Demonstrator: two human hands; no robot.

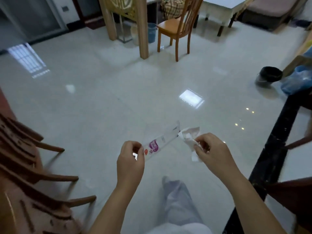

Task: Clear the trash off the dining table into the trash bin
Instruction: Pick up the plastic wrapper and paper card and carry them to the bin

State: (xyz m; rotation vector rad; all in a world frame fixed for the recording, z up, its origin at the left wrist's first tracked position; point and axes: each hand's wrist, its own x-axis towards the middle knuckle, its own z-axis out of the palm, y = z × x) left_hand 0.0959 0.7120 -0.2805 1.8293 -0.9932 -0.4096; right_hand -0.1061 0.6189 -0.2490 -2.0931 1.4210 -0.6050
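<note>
My left hand pinches the near end of a clear plastic wrapper with a purple label, held out over the floor. My right hand grips a crumpled white tissue, whose upper end nearly touches the wrapper's far end. A trash bin with a black liner stands on the floor far to the right, well beyond both hands. The dark edge of the dining table runs along the right side.
Brown wooden chairs crowd the lower left. An orange chair and a wooden pillar stand at the back, with a blue bucket between them. A blue plastic bag lies beside the bin. My leg shows below.
</note>
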